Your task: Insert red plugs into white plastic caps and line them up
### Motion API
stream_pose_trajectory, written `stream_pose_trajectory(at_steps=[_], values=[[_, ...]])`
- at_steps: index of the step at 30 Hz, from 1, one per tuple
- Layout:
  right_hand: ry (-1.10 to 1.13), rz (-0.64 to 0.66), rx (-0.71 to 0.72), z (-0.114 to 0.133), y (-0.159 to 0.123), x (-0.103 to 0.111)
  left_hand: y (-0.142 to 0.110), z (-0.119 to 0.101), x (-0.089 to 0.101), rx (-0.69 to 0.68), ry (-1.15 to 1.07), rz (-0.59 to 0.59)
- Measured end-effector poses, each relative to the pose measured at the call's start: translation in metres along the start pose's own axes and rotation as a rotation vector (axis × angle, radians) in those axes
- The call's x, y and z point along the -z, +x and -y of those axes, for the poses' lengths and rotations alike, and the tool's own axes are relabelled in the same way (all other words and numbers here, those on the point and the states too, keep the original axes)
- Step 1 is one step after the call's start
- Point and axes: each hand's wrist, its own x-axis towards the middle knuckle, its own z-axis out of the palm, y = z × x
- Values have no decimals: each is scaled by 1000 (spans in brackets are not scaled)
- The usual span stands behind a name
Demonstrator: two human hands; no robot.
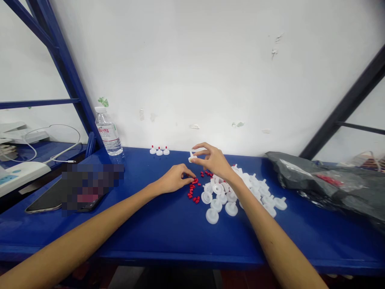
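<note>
Left hand [177,178]: fingertips were at the red pieces [190,195]; whether they gripped one could not be told.
Right hand [212,160]: pinched a white cap [192,159] above the tabletop [156,228].
Red-tipped caps [159,152]: three stood near the wall [192,80].

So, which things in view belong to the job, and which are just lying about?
Job: round white plastic spouted pieces, small red plastic caps, three red-tipped white plastic pieces.

Apparently lying about: clear plastic bottle, flat black phone-like device, white plastic power strip, dark grey plastic bag (role unclear).
</note>
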Motion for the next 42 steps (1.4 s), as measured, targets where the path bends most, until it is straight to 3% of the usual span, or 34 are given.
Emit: stream_pose_trajectory(at_steps=[5, 8, 14, 17, 24, 33, 37, 42], values=[[3, 5, -10, 2, -1, 1, 3, 0, 1, 54, -124, -12], [-5, -4, -9, 4, -1, 2, 7, -2, 9, 143, -373, -60], [7, -45, -37, 5, -1, 1, 12, 1, 32, 264, -667, -441], [11, -3, -40, 2, -2, -3, 12, 3, 37, 276, -737, -514], [19, 87, -2, 5, -4, -10, 12, -1, 34, 231, -767, -410], [5, 99, 2, 3, -4, -10, 12, -8, 33, 218, -701, -311], [26, 50, 50, 3, -3, -10, 12, -7, 33, 198, -776, -286], [30, 25, 136, 9, -3, -11, 10, -6, 34, 284, -972, -248]])
